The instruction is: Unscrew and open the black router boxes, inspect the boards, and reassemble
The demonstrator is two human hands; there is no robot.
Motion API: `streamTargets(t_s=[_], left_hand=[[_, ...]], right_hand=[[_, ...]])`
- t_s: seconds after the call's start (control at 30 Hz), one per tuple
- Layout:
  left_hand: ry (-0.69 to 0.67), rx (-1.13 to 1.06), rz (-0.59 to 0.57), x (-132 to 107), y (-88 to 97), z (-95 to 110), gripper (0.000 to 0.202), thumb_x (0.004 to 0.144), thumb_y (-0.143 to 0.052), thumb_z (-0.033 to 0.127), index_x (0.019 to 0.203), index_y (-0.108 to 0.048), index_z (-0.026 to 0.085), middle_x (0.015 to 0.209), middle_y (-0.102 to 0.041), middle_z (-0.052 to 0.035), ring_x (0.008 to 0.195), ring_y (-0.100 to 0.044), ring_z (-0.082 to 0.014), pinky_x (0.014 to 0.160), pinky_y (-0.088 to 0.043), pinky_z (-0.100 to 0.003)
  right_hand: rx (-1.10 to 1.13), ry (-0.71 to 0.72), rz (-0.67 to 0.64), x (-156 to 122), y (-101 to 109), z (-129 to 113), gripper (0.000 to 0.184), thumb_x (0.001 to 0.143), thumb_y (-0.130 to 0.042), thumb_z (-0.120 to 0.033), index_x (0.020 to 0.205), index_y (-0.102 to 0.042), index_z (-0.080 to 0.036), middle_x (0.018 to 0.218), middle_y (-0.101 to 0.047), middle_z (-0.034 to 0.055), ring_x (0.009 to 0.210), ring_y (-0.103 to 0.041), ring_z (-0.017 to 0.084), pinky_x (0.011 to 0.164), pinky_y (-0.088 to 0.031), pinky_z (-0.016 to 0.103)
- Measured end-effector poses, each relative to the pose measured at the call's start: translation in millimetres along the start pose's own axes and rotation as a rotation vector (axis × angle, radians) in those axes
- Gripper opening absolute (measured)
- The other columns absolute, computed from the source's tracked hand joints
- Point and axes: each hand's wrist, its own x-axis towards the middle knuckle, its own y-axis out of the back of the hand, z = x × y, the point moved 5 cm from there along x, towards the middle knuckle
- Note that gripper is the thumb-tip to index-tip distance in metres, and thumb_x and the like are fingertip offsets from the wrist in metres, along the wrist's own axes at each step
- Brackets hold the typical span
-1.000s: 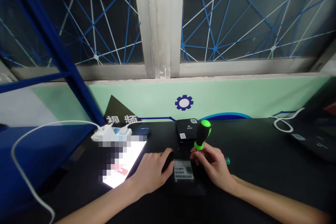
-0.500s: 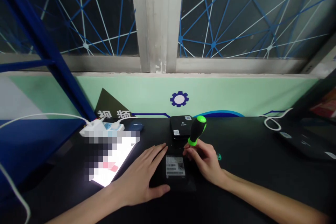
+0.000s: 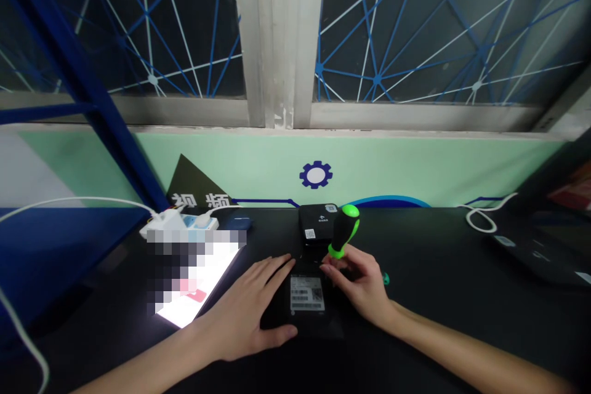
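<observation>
My right hand point(image 3: 357, 283) grips a screwdriver with a black and bright green handle point(image 3: 344, 231), which stands upright with its shaft hidden by my fingers. Those fingers are over the top edge of a flat black device point(image 3: 308, 320), lying with its underside up and a printed label point(image 3: 307, 293) showing. My left hand point(image 3: 244, 308) lies on the device's left side, fingers spread and thumb along its lower edge. A second black box point(image 3: 317, 225) sits just beyond the screwdriver handle.
A small teal object point(image 3: 385, 279) lies beside my right hand. To the left are a bright tablet or phone screen point(image 3: 194, 277), blurred out, a white power strip with plugs point(image 3: 182, 226) and a dark blue oval object point(image 3: 239, 224). A white cable point(image 3: 480, 218) and dark laptop point(image 3: 530, 252) are at the right.
The view has tilted and shifted since the oldest frame. My left hand has gone from the device's left edge to lying flatter with fingers spread. The screwdriver stays in my right hand.
</observation>
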Motion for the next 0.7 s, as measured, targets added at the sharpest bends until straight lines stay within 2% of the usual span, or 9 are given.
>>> streamTargets(t_s=[0.17,0.33,0.5,0.7], left_hand=[[0.001,-0.001,-0.010,0.4,-0.4,-1.4,0.088,0.092,-0.058,0.064,0.160,-0.016,0.027,0.163,-0.026,-0.0108,0.147,-0.028,-0.0374,0.117,-0.029,-0.057],[0.004,0.007,-0.014,1.6,0.1,-1.5,0.089,0.091,-0.058,0.065,0.160,-0.017,0.027,0.163,-0.026,-0.0106,0.147,-0.028,-0.0371,0.117,-0.029,-0.056],[0.003,0.002,-0.013,2.3,1.4,-1.0,0.089,0.090,-0.060,0.064,0.160,-0.019,0.027,0.163,-0.028,-0.0103,0.145,-0.031,-0.0371,0.117,-0.030,-0.056],[-0.002,0.001,-0.007,2.8,2.1,0.0,0.089,0.090,-0.060,0.065,0.159,-0.021,0.026,0.162,-0.029,-0.0107,0.145,-0.032,-0.0372,0.117,-0.030,-0.056]], right_hand=[[0.154,-0.109,0.008,-1.4,-1.3,10.7,0.021,0.084,-0.076,-0.030,0.076,-0.060,-0.019,0.067,-0.061,-0.0015,0.053,-0.053,0.011,0.052,-0.046,0.022],[0.149,-0.079,-0.016,-1.6,0.0,7.6,0.020,0.084,-0.075,-0.028,0.073,-0.063,-0.018,0.070,-0.065,0.0010,0.061,-0.059,0.013,0.059,-0.050,0.023],[0.131,-0.070,-0.026,-1.0,0.6,5.1,0.018,0.087,-0.071,-0.027,0.074,-0.063,-0.018,0.070,-0.067,0.0019,0.060,-0.061,0.013,0.058,-0.050,0.022],[0.151,-0.062,-0.085,-3.3,-0.6,4.7,0.014,0.093,-0.065,-0.027,0.084,-0.069,-0.017,0.076,-0.070,0.0040,0.059,-0.060,0.012,0.057,-0.050,0.021]])
